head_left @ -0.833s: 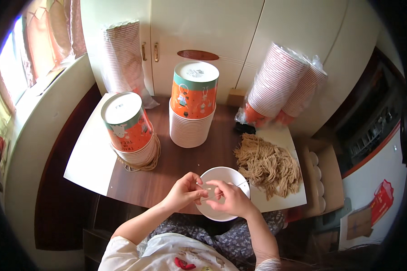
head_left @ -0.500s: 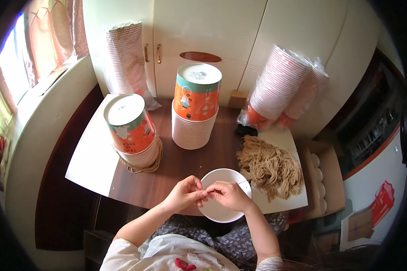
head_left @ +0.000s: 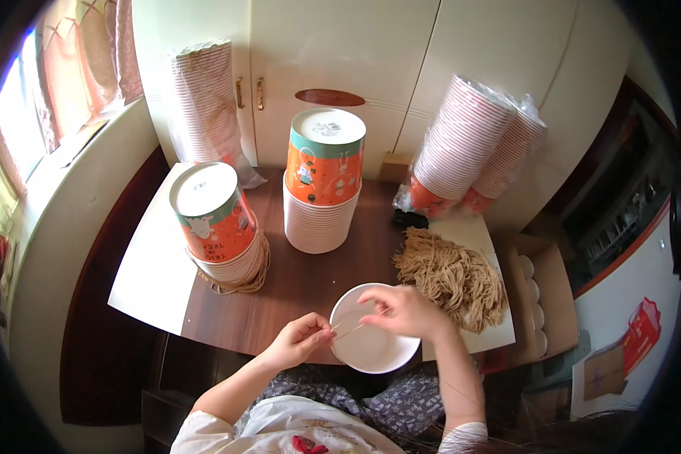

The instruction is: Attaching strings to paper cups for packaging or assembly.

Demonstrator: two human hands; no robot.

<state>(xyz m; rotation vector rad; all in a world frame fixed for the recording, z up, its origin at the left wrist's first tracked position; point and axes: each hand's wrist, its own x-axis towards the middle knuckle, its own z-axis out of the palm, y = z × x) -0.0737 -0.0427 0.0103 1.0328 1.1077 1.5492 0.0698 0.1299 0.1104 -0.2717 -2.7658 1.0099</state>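
Note:
A white paper bucket (head_left: 380,357) stands open side up at the table's near edge, in front of my body. Over its mouth runs a thin tan string (head_left: 349,331), stretched between my hands. My left hand (head_left: 299,342) pinches one part of it between thumb and fingertips at the bucket's left rim. Above the right side of the opening, my right hand (head_left: 412,314) holds the string near the thumb, its fingers curled and slightly blurred. That hand covers part of the bucket's far right rim. A loose bundle of tan strings (head_left: 450,280) lies just beyond it.
Upside-down orange and green bucket stacks stand at left (head_left: 216,216) and centre (head_left: 324,178); strings ring the left one's base. Plastic-wrapped stacks stand back left (head_left: 203,106) and back right (head_left: 461,144). A cardboard box (head_left: 556,303) is right of the table (head_left: 299,291).
My hands have come apart from a shared pinch over the bucket. The right moved up and right, the left slightly left, and the string now shows between them.

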